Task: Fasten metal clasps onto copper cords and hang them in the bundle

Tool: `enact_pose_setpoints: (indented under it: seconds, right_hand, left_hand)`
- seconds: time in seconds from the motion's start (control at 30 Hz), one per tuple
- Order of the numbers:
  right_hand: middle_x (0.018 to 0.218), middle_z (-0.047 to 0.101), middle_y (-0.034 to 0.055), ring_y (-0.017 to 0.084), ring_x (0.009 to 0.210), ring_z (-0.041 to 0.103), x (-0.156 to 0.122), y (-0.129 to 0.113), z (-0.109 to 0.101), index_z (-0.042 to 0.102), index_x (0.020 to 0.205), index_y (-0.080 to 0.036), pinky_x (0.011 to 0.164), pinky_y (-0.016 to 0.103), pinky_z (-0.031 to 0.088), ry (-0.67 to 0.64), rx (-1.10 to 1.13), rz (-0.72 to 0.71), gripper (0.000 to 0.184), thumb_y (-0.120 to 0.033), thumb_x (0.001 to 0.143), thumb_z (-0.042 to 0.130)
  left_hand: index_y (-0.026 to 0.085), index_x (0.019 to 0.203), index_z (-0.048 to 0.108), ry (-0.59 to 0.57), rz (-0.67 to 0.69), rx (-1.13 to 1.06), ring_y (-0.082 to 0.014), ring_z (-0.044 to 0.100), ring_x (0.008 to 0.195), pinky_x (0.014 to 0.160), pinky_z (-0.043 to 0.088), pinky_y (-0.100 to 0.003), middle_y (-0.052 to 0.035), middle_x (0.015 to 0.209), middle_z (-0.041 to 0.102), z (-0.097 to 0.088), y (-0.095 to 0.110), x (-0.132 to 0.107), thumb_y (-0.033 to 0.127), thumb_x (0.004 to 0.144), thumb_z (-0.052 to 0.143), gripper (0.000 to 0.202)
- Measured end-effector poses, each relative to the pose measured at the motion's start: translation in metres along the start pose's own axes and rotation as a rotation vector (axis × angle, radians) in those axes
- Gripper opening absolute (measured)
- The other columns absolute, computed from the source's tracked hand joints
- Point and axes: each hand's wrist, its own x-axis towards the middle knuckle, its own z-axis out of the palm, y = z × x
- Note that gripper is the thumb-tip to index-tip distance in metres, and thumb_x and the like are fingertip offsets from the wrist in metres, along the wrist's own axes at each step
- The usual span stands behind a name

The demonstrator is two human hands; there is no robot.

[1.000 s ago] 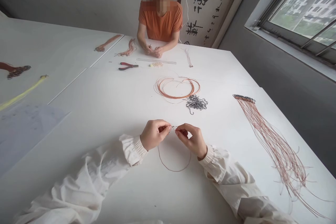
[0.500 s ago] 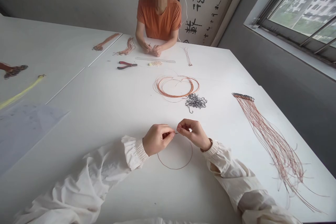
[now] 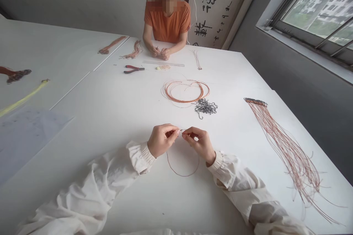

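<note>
My left hand (image 3: 163, 139) is closed in a pinch on a small dark fish hook (image 3: 180, 131), mostly hidden by the fingertips. Close beside it, my right hand (image 3: 200, 143) pinches the end of a thin reddish-brown line at the hook. That line (image 3: 183, 176) hangs in a round loop below both hands, over the white table. Beyond the hands lies a heap of loose dark fish hooks (image 3: 205, 107), touching a coil of orange-brown line (image 3: 202, 93).
At the right lies a bundle of hooked lines (image 3: 278, 132). Farther off are red-handled pliers (image 3: 134, 69), a clear ruler (image 3: 164, 63) and more bundles (image 3: 135, 49). A plastic sheet (image 3: 30, 136) lies left. A co-worker in an orange shirt (image 3: 167, 24) sits opposite, hands together.
My right hand has shifted slightly left and down, its fingers closing in a pinch by the hook. My left hand has moved a little up and left. The loop looks narrower.
</note>
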Motion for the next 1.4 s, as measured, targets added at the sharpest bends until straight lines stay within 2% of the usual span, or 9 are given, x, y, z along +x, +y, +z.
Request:
enact_pose_setpoints:
  seconds: [0.13,0.27,0.47,0.6,0.77,0.93,1.17,1.27,1.4]
  right_hand:
    - [0.074,0.060,0.0030,0.011,0.058,0.049,-0.004,-0.007,0.002,0.070,0.086,-0.019,0.058,0.025,0.042,0.033,-0.309,-0.246,0.014,-0.019,0.088,0.056]
    - [0.073,0.060,0.0023,0.010,0.054,0.044,0.001,-0.016,-0.006,0.070,0.088,-0.019,0.056,0.025,0.040,-0.011,-0.364,-0.304,0.013,-0.016,0.086,0.057]
    - [0.070,0.061,0.0012,0.010,0.057,0.045,0.013,-0.023,-0.020,0.068,0.081,-0.017,0.055,0.025,0.038,-0.105,-0.193,-0.087,0.007,-0.018,0.082,0.061]
    - [0.070,0.063,0.0023,0.010,0.058,0.046,0.020,-0.019,-0.027,0.066,0.078,-0.015,0.054,0.024,0.034,-0.226,0.097,0.122,0.010,-0.024,0.080,0.066]
    - [0.059,0.051,-0.0024,0.007,0.052,0.039,0.023,-0.005,-0.027,0.063,0.074,-0.013,0.049,0.023,0.023,-0.306,0.426,0.305,0.011,-0.022,0.077,0.069]
    - [0.057,0.047,-0.0037,0.008,0.050,0.040,0.016,-0.003,-0.015,0.061,0.079,-0.015,0.048,0.023,0.024,-0.269,0.520,0.309,0.014,-0.026,0.079,0.069]
    - [0.054,0.047,-0.0047,0.008,0.048,0.041,0.003,-0.013,0.003,0.059,0.085,-0.016,0.049,0.023,0.030,-0.083,0.400,0.193,0.022,-0.037,0.084,0.066]
    - [0.049,0.044,-0.0065,0.008,0.044,0.037,0.002,-0.011,0.005,0.060,0.093,-0.016,0.046,0.022,0.028,-0.046,0.328,0.172,0.026,-0.041,0.086,0.065]
    - [0.048,0.038,-0.0069,0.007,0.043,0.030,0.003,-0.007,0.004,0.061,0.085,-0.016,0.043,0.023,0.022,-0.025,0.271,0.155,0.029,-0.045,0.085,0.064]
  left_hand:
    - [0.014,0.077,0.070,0.008,0.025,0.056,-0.0107,0.054,0.055,0.054,0.045,-0.021,-0.0021,0.067,0.062,0.001,-0.003,0.001,0.024,0.089,0.056,0.021]
    - [0.014,0.077,0.070,-0.031,0.073,0.092,-0.0108,0.052,0.057,0.055,0.044,-0.021,-0.0017,0.066,0.061,0.002,-0.003,0.001,0.022,0.090,0.055,0.021]
    - [0.014,0.079,0.070,-0.106,0.105,0.089,-0.0107,0.051,0.057,0.055,0.044,-0.022,-0.0019,0.066,0.059,0.006,-0.005,-0.003,0.020,0.090,0.054,0.020]
    - [0.014,0.076,0.069,-0.141,0.115,0.061,-0.0100,0.051,0.054,0.053,0.043,-0.021,-0.0020,0.066,0.058,0.006,-0.001,-0.005,0.022,0.090,0.053,0.022]
    - [0.014,0.072,0.067,-0.129,0.095,-0.007,-0.0089,0.052,0.051,0.052,0.044,-0.021,-0.0006,0.063,0.056,0.005,0.003,-0.006,0.024,0.090,0.055,0.024]
    - [0.013,0.077,0.069,-0.065,0.030,-0.092,-0.0090,0.056,0.050,0.051,0.046,-0.021,-0.0008,0.065,0.059,0.003,0.001,-0.004,0.025,0.089,0.058,0.021]
    - [0.013,0.079,0.070,0.009,0.003,-0.076,-0.0101,0.057,0.053,0.052,0.047,-0.021,-0.0016,0.066,0.060,0.002,-0.003,-0.001,0.028,0.089,0.059,0.021]
    - [0.014,0.080,0.070,-0.002,0.029,-0.053,-0.0106,0.056,0.054,0.052,0.047,-0.021,-0.0017,0.065,0.059,0.003,-0.003,-0.002,0.028,0.090,0.057,0.022]
    - [0.014,0.079,0.071,-0.004,0.034,-0.040,-0.0103,0.055,0.053,0.051,0.047,-0.021,-0.0015,0.063,0.059,0.004,-0.001,-0.003,0.028,0.090,0.057,0.023]
